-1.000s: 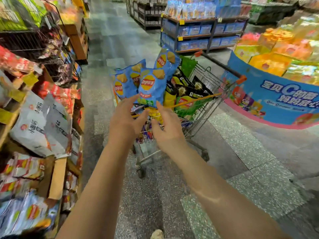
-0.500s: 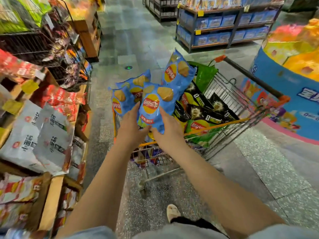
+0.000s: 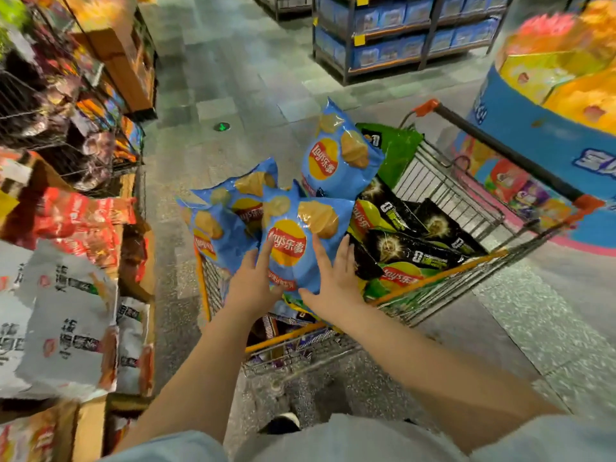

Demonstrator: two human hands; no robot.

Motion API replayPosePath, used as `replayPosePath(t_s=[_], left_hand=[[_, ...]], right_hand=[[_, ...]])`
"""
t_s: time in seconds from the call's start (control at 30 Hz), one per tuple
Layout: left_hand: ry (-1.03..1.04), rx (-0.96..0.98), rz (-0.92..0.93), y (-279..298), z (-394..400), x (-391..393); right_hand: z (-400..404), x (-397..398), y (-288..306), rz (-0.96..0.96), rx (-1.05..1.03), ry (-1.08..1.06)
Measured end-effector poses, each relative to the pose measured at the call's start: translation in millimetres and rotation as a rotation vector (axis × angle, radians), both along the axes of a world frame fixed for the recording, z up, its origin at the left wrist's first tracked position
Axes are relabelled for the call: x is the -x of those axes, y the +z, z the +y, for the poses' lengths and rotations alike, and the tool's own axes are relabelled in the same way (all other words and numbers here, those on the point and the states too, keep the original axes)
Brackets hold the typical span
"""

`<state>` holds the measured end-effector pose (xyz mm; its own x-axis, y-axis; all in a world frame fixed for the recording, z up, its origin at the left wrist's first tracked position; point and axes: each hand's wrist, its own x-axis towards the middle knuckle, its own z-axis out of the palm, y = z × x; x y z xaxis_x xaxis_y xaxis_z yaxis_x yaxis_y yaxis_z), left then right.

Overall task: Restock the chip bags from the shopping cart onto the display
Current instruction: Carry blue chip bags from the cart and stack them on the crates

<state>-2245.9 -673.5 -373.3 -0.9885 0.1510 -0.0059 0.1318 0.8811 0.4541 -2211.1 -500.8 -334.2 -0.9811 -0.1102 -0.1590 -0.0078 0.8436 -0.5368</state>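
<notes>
Head: both hands (image 3: 290,281) on blue chip bag (image 3: 293,235) — over cart (image 3: 466,271).

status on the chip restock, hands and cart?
Left hand and right hand flat on front blue chip bag. Bag in shopping cart, not lifted. Nothing blocking.

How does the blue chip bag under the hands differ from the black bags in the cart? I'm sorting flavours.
The front blue bag is light blue with pictured chips and a red-and-yellow logo; the black bags are dark with pale starburst prints. The blue bag stands near the cart's front edge, with the left hand and right hand on it; the black bags lie flatter and untouched. All are glossy and in the cart.
</notes>
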Motion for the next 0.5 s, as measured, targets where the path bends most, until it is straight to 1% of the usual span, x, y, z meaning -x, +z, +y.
replayPosePath(t_s=[0.1,0.13,0.23,0.37,0.5], left_hand=[[-0.057,0.065,-0.052,-14.2,-10.3,19.5],[-0.076,0.057,-0.066,-17.9,-15.1,25.6],[-0.17,-0.048,-0.075,-30.5,-29.9,47.5],[-0.3,-0.054,-0.103,-52.9,-43.1,71.7],[-0.415,-0.087,-0.16,-61.6,-49.0,74.6]], right_hand=[[-7.2,1.8,-7.5,-0.028,0.01,-0.027],[-7.9,1.5,-9.4,-0.032,0.018,-0.034],[-8.0,2.7,-13.5,-0.035,0.019,-0.055],[-14.8,-1.6,-20.5,-0.066,-0.14,-0.025],[-24.4,-12.7,-26.7,-0.141,-0.226,0.014]])
